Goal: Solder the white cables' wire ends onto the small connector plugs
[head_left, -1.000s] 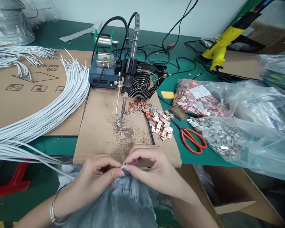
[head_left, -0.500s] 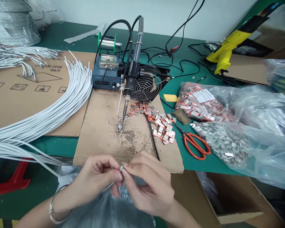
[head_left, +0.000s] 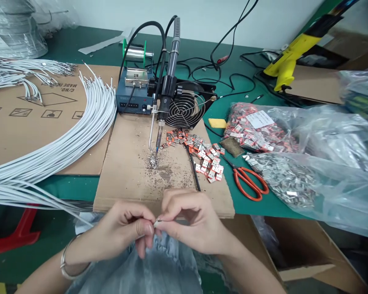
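My left hand (head_left: 122, 230) and my right hand (head_left: 190, 220) meet at the near edge of the cardboard mat (head_left: 129, 163), over a clear plastic bag (head_left: 159, 265). Both pinch the tip of a thin white cable (head_left: 156, 223), fingertips touching. The cable runs left from my left hand toward the bundle of white cables (head_left: 64, 143). Further up the mat stands the soldering iron (head_left: 164, 98) on its holder, tip down over solder crumbs (head_left: 155, 162). A pile of small orange connectors (head_left: 202, 155) lies to its right.
A blue solder station (head_left: 133, 96) and a fan (head_left: 185, 107) stand behind the mat. Orange scissors (head_left: 248, 181) and bags of parts (head_left: 282, 134) lie at the right. A yellow glue gun (head_left: 288, 57) leans at the back right. An open carton (head_left: 294, 249) sits below the table edge.
My hands have stayed together on the cable tip, shifting slightly lower and working it between the fingertips; the view has swayed a little.
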A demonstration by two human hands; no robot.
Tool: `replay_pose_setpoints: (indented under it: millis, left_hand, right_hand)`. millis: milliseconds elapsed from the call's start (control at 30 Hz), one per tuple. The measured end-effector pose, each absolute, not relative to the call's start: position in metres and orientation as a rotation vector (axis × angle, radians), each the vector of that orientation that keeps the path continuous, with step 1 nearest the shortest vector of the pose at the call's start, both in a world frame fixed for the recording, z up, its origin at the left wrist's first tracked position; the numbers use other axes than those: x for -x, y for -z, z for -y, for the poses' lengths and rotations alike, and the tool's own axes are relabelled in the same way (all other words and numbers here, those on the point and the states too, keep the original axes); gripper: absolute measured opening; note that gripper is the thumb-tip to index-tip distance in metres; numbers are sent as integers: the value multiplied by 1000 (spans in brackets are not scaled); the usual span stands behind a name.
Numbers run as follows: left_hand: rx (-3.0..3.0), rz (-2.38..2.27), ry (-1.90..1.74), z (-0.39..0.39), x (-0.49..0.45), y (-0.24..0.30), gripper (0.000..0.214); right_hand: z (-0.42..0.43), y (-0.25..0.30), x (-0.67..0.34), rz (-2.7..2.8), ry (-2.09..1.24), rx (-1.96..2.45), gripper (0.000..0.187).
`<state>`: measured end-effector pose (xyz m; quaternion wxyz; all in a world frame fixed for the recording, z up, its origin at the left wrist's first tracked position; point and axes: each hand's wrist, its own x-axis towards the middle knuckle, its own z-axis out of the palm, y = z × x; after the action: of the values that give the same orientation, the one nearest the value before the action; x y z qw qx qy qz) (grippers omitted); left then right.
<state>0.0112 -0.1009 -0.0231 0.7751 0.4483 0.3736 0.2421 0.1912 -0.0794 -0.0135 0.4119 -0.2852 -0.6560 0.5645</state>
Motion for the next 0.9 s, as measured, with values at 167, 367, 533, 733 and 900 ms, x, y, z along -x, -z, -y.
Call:
replay_pose_setpoints:
  millis: [167,367,533,733,900]
  left_hand:
    - [-712,-657,-655,100,-22,25,32]
    - [-723,-838,-729,100,-22,15,24]
    - [-907,-1009,-762,100,-20,14,21]
    - [-1331,-1124,-685,102,-16,14,19]
    - [-1173,-1097,-670,104,-20,12,20]
  right_hand:
    - [93,35,-167,1089,-1537,556,11]
    - [90,32,-178,1064,-1369,695,4]
    - [83,16,-194,1642,-1288,936,7]
    - [81,1,-200,1938,-1157,978,5]
    - [85,12,-192,1733,-1221,930,15]
